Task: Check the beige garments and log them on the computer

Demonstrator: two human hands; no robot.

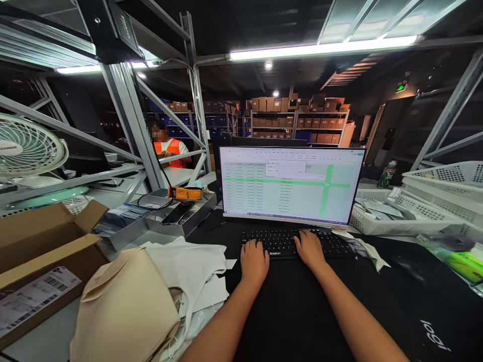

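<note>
My left hand point(254, 260) and my right hand point(310, 248) both rest on a black keyboard point(298, 242) lying on a black desk mat point(294, 301). The fingers of each hand lie spread over the keys and hold nothing. Right behind the keyboard stands a monitor point(290, 184) showing a spreadsheet with a green highlighted row and column. A black mouse point(409, 269) lies to the right of my right hand, apart from it.
Beige and white garments point(151, 296) lie at the left beside an open cardboard box point(41, 261) with a shipping label. White baskets point(411, 211) stand right. A fan point(26, 148), metal trays point(181, 213) and shelving posts are at left; a person in an orange vest point(169, 150) is behind.
</note>
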